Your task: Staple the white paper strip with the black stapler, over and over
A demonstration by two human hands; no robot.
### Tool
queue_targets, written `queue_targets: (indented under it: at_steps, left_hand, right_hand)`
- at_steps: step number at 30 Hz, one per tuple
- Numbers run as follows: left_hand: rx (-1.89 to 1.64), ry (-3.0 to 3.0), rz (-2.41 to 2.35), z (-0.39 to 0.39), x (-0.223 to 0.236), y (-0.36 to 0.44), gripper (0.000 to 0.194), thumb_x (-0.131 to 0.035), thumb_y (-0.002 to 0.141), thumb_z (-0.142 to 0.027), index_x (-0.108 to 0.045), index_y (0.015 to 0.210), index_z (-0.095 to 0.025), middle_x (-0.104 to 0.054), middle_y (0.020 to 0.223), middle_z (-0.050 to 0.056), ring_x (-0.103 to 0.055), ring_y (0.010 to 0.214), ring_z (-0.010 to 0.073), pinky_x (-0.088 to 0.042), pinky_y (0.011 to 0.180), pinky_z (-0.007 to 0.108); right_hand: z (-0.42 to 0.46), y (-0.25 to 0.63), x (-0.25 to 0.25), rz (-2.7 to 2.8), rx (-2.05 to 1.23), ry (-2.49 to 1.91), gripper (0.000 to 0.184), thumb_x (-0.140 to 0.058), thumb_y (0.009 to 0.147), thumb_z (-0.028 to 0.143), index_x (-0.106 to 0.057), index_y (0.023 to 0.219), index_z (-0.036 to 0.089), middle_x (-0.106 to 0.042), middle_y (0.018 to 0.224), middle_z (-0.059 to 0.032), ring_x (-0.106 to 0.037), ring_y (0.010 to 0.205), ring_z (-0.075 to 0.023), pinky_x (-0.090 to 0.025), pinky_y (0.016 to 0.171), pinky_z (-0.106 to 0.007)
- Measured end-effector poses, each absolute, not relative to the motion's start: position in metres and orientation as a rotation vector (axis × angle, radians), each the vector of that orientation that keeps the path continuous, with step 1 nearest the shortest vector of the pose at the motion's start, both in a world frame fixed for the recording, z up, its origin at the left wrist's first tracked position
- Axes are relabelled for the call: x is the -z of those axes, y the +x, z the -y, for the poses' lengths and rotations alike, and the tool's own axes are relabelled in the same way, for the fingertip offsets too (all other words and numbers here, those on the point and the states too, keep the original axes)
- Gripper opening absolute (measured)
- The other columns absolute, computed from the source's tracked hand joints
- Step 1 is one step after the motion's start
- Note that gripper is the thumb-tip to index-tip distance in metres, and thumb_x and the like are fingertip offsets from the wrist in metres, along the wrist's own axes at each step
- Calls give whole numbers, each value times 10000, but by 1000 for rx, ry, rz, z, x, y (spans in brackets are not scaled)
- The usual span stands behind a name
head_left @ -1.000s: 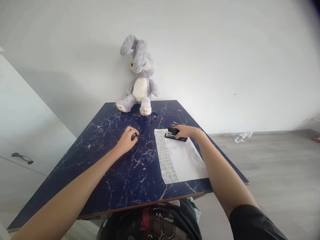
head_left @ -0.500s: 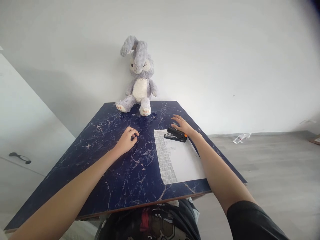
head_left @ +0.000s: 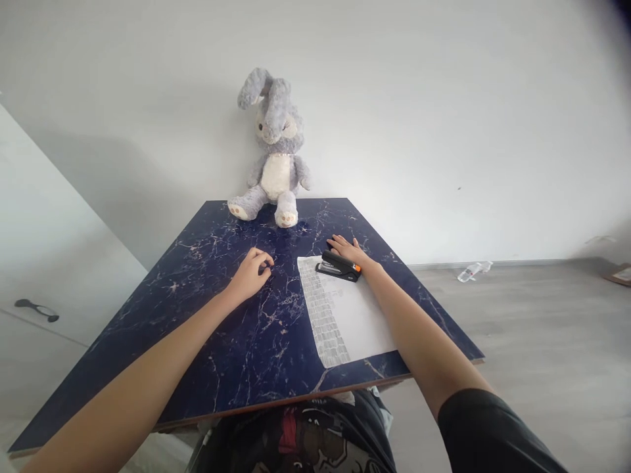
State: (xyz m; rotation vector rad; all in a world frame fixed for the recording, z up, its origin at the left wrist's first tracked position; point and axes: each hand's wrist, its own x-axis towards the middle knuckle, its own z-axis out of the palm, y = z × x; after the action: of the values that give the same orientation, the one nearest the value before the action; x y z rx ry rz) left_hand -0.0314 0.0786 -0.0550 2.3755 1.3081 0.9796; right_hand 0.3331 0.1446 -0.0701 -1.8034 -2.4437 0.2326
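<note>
My left hand (head_left: 250,272) rests on the dark blue table, left of the paper. Its fingers are loosely curled, with a gap between thumb and fingers and nothing held. Fingers stretched out, my right hand (head_left: 346,249) lies flat just beyond a black stapler (head_left: 338,266) with an orange part. The stapler sits on the upper part of a white sheet of paper (head_left: 362,328), which has a strip of grey brick-like drawing down its left side. My right forearm covers the sheet's right edge.
A grey plush rabbit (head_left: 277,151) sits at the table's far edge against the wall. To the left stands a white cabinet with a dark handle (head_left: 37,309). A clear plastic item (head_left: 474,270) lies on the floor right of the blue marbled table (head_left: 197,355).
My right hand has moved slightly left and down and now lies flatter. The paper and stapler have shifted a little to the left. My left hand has stayed put.
</note>
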Motion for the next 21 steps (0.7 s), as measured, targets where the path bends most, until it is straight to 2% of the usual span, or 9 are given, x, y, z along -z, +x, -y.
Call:
queue_targets:
  at_steps: [5, 10, 15, 18, 21]
  left_hand:
    - [-1069, 2390, -1322, -88, 55, -40, 155, -544, 856, -120, -645, 937, -206, -530, 1081, 43, -651, 889, 177, -517, 937, 377]
    - [-1325, 2330, -1469, -108, 44, -70, 218, -522, 822, -81, -668, 932, -200, -542, 1040, 56, -638, 851, 188, -518, 919, 370]
    - [-1654, 1882, -1917, -129, 42, -122, 237, -501, 763, -54, -670, 862, -186, -595, 980, 65, -627, 826, 196, -505, 897, 352]
    - [-1697, 1538, -2112, -136, 49, -145, 254, -499, 697, -54, -667, 834, -185, -621, 815, 43, -609, 775, 209, -502, 804, 331]
    - [-1704, 1350, -2161, -139, 53, -157, 265, -484, 653, -76, -653, 828, -182, -617, 785, 48, -589, 734, 214, -489, 728, 326]
  right_hand:
    - [-154, 286, 69, 2345, -217, -1905, 544, -227, 1071, 358, -305, 1608, 317, -203, 1707, -54, -143, 1581, -260, -73, 1208, -705]
    - [-161, 204, 63, 2268, -337, -1919, 561, -236, 1065, 367, -272, 1621, 298, -151, 1717, -71, -98, 1587, -289, -47, 1168, -772]
    - [-160, 121, 62, 2417, -377, -1645, 552, -268, 1061, 417, -303, 1604, 324, -150, 1718, -69, -102, 1585, -293, -9, 1150, -794]
    - [-161, 86, 64, 2481, -422, -1524, 556, -270, 1059, 443, -324, 1596, 307, -143, 1718, -84, -106, 1583, -305, 2, 1136, -809]
    - [-160, 56, 64, 2467, -438, -1526, 567, -271, 1057, 436, -323, 1597, 273, -133, 1717, -108, -85, 1584, -319, 22, 1124, -817]
